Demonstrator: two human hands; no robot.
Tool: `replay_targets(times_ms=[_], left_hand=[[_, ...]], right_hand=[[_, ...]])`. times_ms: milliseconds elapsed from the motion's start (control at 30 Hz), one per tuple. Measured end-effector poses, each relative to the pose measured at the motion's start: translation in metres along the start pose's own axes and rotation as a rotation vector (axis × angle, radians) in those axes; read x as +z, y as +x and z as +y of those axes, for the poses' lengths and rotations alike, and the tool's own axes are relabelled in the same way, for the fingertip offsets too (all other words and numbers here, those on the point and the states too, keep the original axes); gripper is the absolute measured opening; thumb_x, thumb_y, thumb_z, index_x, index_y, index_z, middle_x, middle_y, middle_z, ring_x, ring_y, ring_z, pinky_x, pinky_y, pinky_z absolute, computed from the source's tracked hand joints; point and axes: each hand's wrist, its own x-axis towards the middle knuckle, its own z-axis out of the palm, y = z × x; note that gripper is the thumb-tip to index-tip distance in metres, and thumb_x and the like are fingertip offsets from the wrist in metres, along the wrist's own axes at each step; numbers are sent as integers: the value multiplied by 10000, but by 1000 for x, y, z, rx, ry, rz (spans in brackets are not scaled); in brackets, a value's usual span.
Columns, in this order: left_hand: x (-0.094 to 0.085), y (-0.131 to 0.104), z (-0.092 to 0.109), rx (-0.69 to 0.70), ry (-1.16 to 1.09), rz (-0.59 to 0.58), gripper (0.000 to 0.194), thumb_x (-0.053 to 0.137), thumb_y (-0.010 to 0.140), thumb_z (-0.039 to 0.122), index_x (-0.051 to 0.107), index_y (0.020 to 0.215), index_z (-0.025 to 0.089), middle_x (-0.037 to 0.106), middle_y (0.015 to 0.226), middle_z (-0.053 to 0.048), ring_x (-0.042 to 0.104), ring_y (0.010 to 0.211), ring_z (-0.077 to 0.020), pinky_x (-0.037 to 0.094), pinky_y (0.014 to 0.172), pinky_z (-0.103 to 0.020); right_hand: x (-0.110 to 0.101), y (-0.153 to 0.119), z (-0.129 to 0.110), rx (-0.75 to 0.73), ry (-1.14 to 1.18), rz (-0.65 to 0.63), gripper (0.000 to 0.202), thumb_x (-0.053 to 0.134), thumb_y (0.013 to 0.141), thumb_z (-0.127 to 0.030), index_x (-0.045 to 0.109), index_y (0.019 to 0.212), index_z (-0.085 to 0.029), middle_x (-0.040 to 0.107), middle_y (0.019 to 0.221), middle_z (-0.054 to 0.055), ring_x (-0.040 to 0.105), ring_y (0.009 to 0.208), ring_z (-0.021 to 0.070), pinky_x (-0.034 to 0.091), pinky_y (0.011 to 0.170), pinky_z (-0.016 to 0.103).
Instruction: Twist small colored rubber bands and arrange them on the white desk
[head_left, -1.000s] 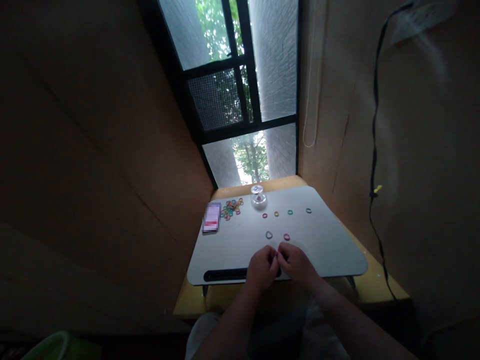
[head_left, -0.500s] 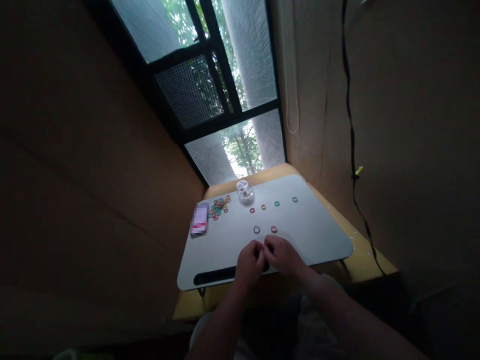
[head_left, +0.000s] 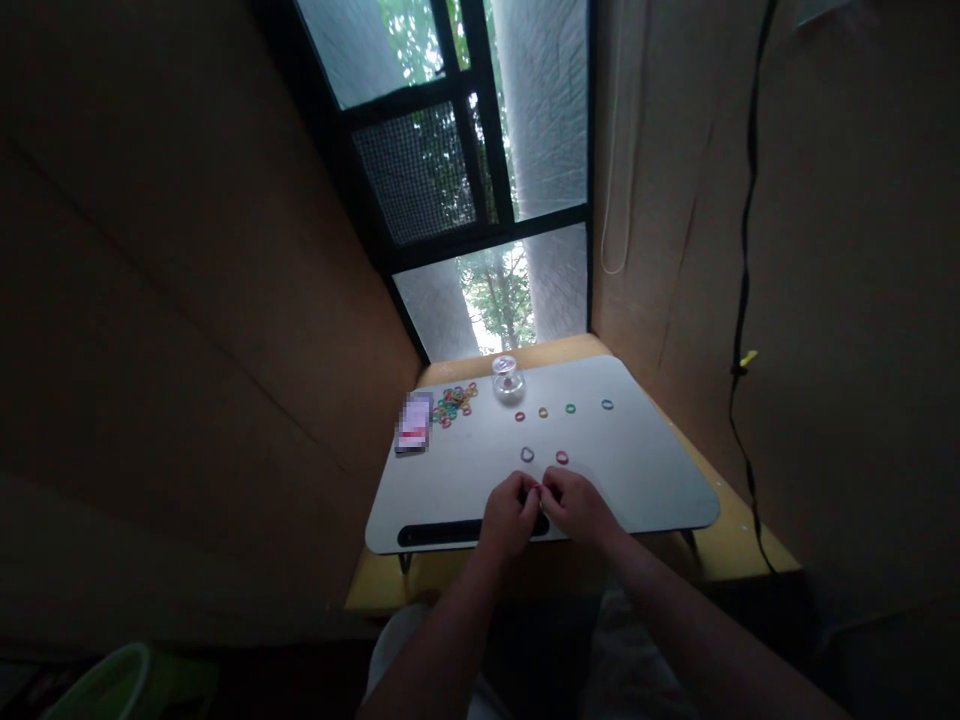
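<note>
My left hand (head_left: 510, 515) and my right hand (head_left: 579, 507) meet above the front part of the white folding table (head_left: 450, 490). Thumbs and fingers of both are pinched together, tip to tip, on a small red elastic band (head_left: 538, 487), mostly covered by the fingers. Just beyond them lie a purple band (head_left: 527, 454), bent into a heart-like shape, and a round red band (head_left: 562, 457). Farther back is a spaced row: a red band (head_left: 520, 416), a yellow band (head_left: 544, 412), a green band (head_left: 571, 408) and a blue-grey band (head_left: 607, 405).
A pile of mixed coloured bands (head_left: 454, 402) lies at the back left beside a phone-like object (head_left: 415, 422) with a blurred face. A clear round container (head_left: 509, 385) stands at the back edge. A black slot (head_left: 439, 533) runs along the front. A dark cable (head_left: 742, 270) hangs at right.
My view has shifted, so the table sits slightly farther right. Both hands stay pinched together over the same spot, and a bit of red now shows more clearly between the fingertips.
</note>
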Motion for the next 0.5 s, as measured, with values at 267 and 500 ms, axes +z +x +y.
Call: replay_targets(times_ms=[267, 500], left_hand=[[-1, -3, -1, 19, -6, 0, 150, 474, 858, 291, 570, 810, 187, 596, 728, 10, 518, 668, -114, 350, 615, -233], [-2, -3, -2, 28, -12, 0, 141, 474, 852, 283, 570, 810, 189, 594, 722, 11, 513, 657, -113, 356, 616, -233]], right_hand=[[0, -2, -1, -5, -50, 11, 184, 471, 823, -246, 447, 647, -196, 486, 597, -25, 427, 567, 114, 269, 551, 239], [3, -1, 2, -14, -61, 16, 155, 472, 790, -216, 445, 639, -195, 480, 581, -30, 425, 555, 109, 267, 539, 234]])
